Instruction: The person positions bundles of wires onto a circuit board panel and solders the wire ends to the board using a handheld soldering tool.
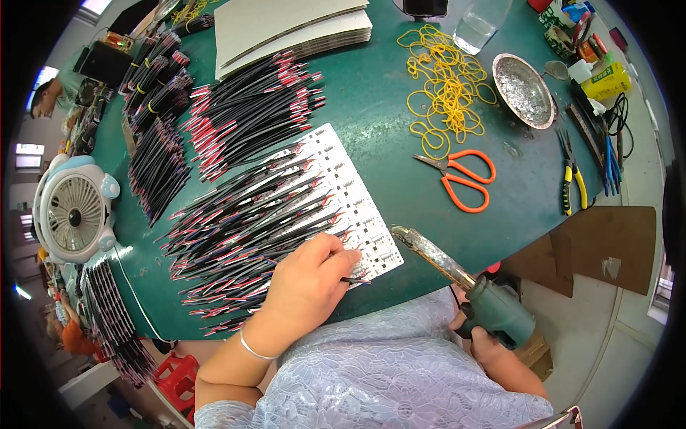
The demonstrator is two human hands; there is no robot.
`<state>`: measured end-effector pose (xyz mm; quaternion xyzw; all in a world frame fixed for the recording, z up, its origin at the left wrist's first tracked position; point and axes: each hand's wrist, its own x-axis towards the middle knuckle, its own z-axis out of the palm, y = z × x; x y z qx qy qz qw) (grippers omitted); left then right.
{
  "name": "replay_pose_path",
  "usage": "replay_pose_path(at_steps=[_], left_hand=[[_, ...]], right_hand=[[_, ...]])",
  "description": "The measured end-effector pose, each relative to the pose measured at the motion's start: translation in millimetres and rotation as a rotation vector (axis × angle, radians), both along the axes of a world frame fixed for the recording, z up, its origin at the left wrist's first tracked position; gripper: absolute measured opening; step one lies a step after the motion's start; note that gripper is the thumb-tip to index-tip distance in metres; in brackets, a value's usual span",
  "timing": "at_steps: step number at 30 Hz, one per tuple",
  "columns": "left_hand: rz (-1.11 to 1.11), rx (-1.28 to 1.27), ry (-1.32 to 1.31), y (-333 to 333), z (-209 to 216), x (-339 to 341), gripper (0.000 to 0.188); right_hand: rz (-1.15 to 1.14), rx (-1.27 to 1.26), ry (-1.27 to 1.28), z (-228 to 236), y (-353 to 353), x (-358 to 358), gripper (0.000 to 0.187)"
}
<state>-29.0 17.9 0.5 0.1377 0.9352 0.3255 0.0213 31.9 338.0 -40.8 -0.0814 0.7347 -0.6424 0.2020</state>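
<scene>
My left hand (306,280) is closed in a pinch over the lower edge of a white circuit board panel (349,180). Between its fingers is a thin black cable (355,281), its end pointing right. Many similar black cables with red and white wire ends lie in rows across the panel, reaching out to the left. At the lower right, my right hand (483,344) grips the green handle of a soldering gun (504,312). Its metal tip points up and left, close to the panel's right corner, apparently apart from it.
Orange-handled scissors (466,179), yellow rubber bands (450,86), a metal bowl (525,91) and yellow-black pliers (572,175) lie on the green table (371,86). Cable bundles (161,157), a cardboard stack (286,32) and a fan (75,209) stand left and behind. Other people are at far left.
</scene>
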Motion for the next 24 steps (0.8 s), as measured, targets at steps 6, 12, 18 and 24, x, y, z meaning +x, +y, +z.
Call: replay_pose_path(at_steps=[6,12,18,24], left_hand=[[-0.136,0.214,0.012,-26.4,6.9,-2.5,0.024],[-0.178,-0.124,0.239,-7.2,34.6,17.6,0.022],[-0.124,-0.241,0.188,2.6,6.0,12.9,0.023],[-0.051,-0.223,0.220,8.9,-2.6,14.0,0.021]], right_hand=[[-0.110,-0.071,-0.090,12.6,1.7,4.7,0.070],[0.006,0.028,-0.023,23.1,3.7,-2.3,0.031],[0.003,0.102,0.109,29.8,-5.4,-3.4,0.021],[0.082,0.170,0.103,29.5,-6.3,-9.4,0.020]])
